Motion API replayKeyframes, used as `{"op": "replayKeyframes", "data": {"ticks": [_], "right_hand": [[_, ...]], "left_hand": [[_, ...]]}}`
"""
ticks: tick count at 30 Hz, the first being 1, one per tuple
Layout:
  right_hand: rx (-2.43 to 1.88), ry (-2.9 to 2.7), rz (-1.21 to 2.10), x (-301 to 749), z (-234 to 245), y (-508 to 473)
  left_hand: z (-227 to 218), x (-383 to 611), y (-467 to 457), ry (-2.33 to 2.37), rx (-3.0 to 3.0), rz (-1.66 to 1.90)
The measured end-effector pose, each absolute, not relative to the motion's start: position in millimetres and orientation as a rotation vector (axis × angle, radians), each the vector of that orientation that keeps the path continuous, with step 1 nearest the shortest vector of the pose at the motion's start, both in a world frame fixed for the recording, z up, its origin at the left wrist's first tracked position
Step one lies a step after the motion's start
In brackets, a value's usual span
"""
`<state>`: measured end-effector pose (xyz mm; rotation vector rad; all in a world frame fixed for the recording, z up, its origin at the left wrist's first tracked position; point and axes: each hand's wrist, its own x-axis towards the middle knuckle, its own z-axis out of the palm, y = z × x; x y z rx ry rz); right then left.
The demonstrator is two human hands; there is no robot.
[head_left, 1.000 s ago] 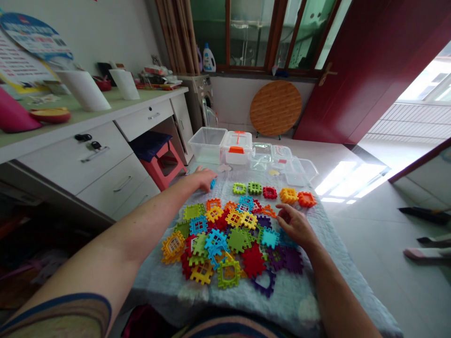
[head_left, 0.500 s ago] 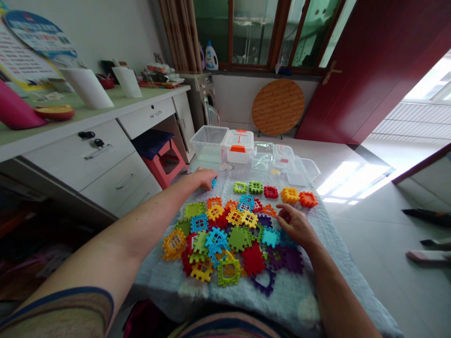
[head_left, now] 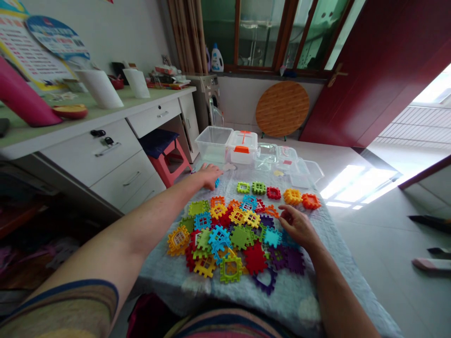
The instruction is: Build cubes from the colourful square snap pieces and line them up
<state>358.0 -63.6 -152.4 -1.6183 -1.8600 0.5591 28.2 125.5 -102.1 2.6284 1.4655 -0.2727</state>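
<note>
At the far left of the cloth-covered table, my left hand (head_left: 210,175) rests over a blue interlocking block (head_left: 217,182), its fingers stretched out and loosely spread. The hand partly hides the block. My right hand (head_left: 299,224) hovers at the right edge of the pile, fingers apart and slightly bent, nothing visible in them. An orange piece (head_left: 271,211) and a light-blue square piece (head_left: 272,237) lie nearest to it. The mixed pile of notched plastic pieces includes a green square (head_left: 241,237), a red square (head_left: 255,258) and a purple frame (head_left: 266,280).
Behind the pile stand separate green (head_left: 258,188), red (head_left: 273,193), yellow (head_left: 292,196) and orange (head_left: 311,201) pieces. A clear open bin (head_left: 214,141), an orange-latched box (head_left: 243,148) and smaller clear containers (head_left: 265,156) line the far edge. A stool (head_left: 169,159) stands left.
The left hand's fingers have lifted and spread above the blue block, which stays at the same spot on the table. The right hand has barely moved. The view has shifted slightly left.
</note>
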Motion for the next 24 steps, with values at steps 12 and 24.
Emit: {"op": "replayKeyframes", "data": {"ticks": [12, 24], "right_hand": [[-1.610, -1.886, 0.516, 356, -152, -64], [-1.585, -1.855, 0.503, 353, -152, -64]], "left_hand": [[-96, -37, 33, 1.356, 2.452, -0.215], [-124, -49, 45, 1.346, 1.979, 0.012]]}}
